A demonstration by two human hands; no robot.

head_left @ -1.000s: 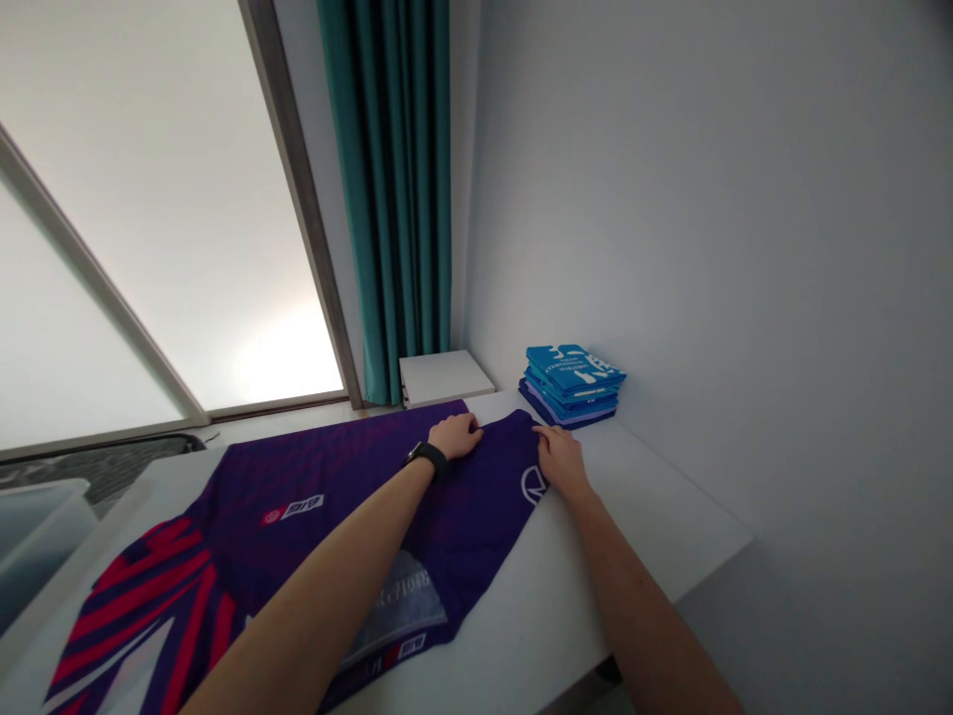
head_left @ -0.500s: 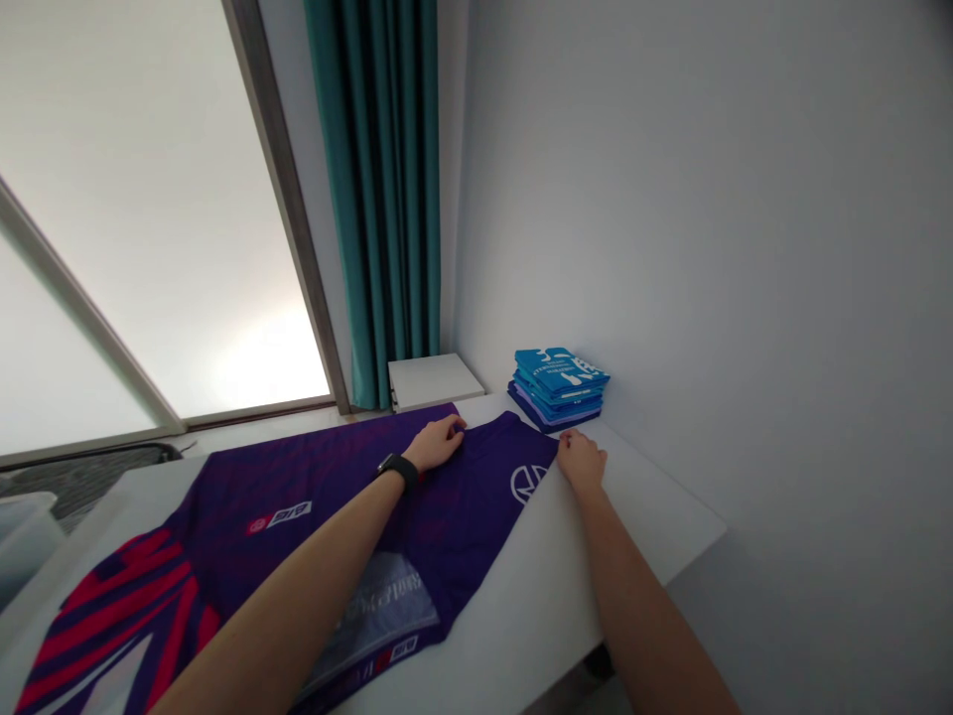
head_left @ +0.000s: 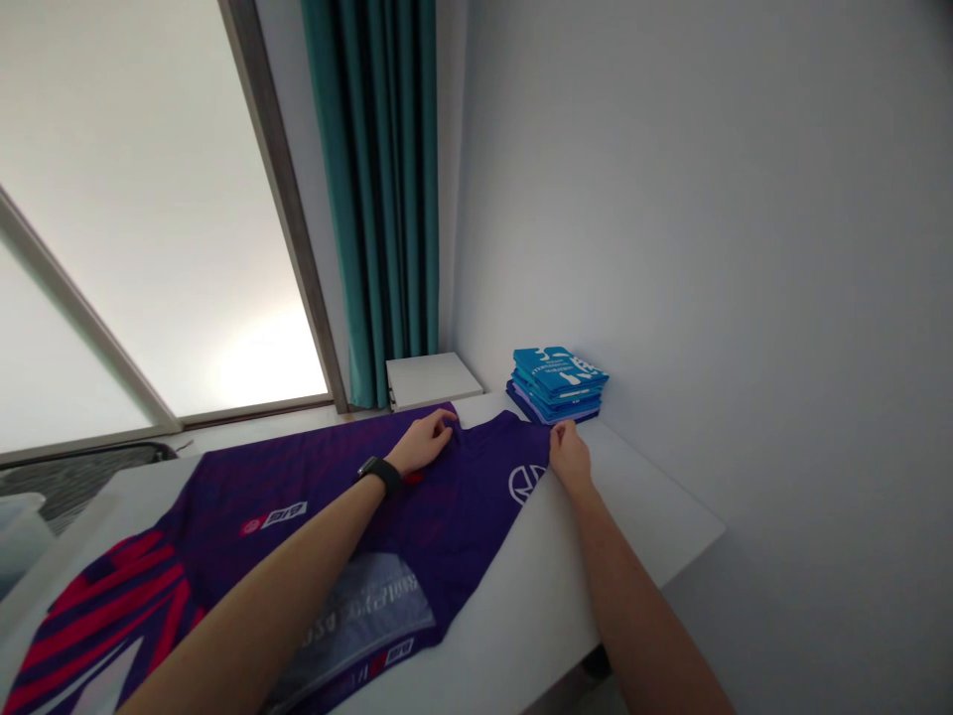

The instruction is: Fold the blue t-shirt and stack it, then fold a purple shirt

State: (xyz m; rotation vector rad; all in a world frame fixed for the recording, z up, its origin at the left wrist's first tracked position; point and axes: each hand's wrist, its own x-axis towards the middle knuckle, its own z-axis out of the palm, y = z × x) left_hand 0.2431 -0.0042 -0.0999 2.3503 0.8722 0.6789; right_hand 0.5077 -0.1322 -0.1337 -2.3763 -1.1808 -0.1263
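A purple sports shirt with red stripes lies spread across the white table. My left hand, a black watch on its wrist, pinches the shirt's far edge near the armpit of the sleeve. My right hand pinches the tip of the purple sleeve, which carries a white round logo. Both hands rest low on the table with fingers closed on the cloth.
A stack of folded blue shirts sits in the far corner against the grey wall, just beyond my right hand. A small white cabinet and a teal curtain stand behind the table. A window fills the left side.
My right hand drew the sleeve tip out to the right, then came back a little left. My left hand slid slightly left along the shirt's far edge.
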